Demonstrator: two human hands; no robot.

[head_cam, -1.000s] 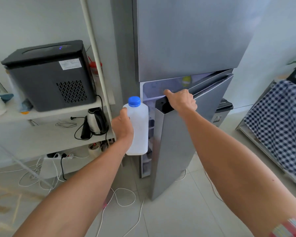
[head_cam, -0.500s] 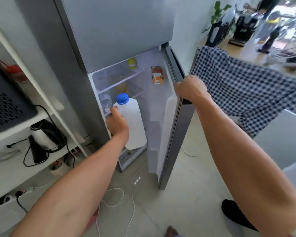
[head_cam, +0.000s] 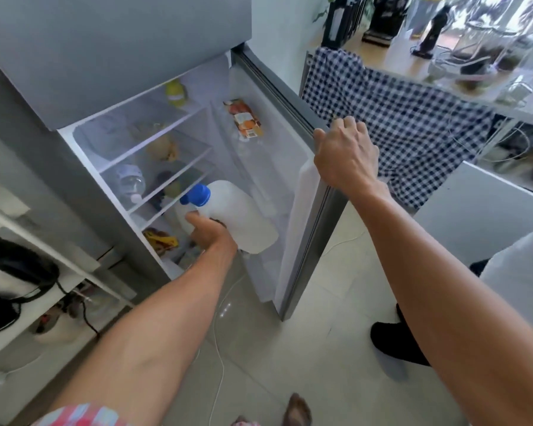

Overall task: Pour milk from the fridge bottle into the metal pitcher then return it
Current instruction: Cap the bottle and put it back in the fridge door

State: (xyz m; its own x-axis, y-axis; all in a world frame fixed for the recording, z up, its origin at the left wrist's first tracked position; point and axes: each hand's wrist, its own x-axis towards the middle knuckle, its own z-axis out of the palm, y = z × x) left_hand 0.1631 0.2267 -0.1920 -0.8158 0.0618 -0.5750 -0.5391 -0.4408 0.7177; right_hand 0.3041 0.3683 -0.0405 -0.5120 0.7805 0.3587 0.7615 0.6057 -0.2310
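The fridge (head_cam: 111,56) stood open, its door (head_cam: 302,216) held by the right hand (head_cam: 345,155), fingers hooked over the edge. Inside the opening, level with the lower shelves, the left hand (head_cam: 211,233) gripped the milk bottle (head_cam: 237,219), tilted, around its body. It looked like stiff, smooth plastic, probably cold and slippery; low on the body seemed the safest hold.
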